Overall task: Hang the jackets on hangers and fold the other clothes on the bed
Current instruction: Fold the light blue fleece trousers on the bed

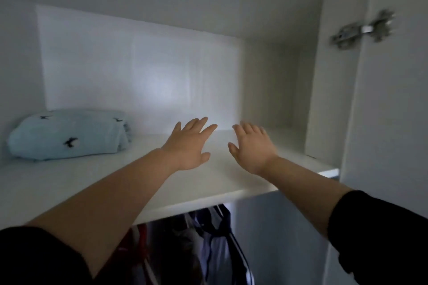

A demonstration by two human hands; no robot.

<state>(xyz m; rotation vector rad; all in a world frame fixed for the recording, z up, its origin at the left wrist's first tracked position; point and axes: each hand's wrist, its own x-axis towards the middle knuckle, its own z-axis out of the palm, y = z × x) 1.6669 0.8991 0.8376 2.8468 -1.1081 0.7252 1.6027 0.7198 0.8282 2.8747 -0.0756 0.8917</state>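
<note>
Fingers [195, 126] of both hands are straight and spread, grasping nothing. The left hand [188, 146] and right hand [252, 149] lie palm-down, side by side, at frame centre over the white shelf [69, 183]; contact with its surface cannot be determined. The folded light-blue garment [67, 135] with dark motifs rests on the shelf at middle left, well apart from both hands. Hanging garments [208, 238] occupy the bottom centre, below the shelf. A metal hinge [361, 30] sits at upper right.
</note>
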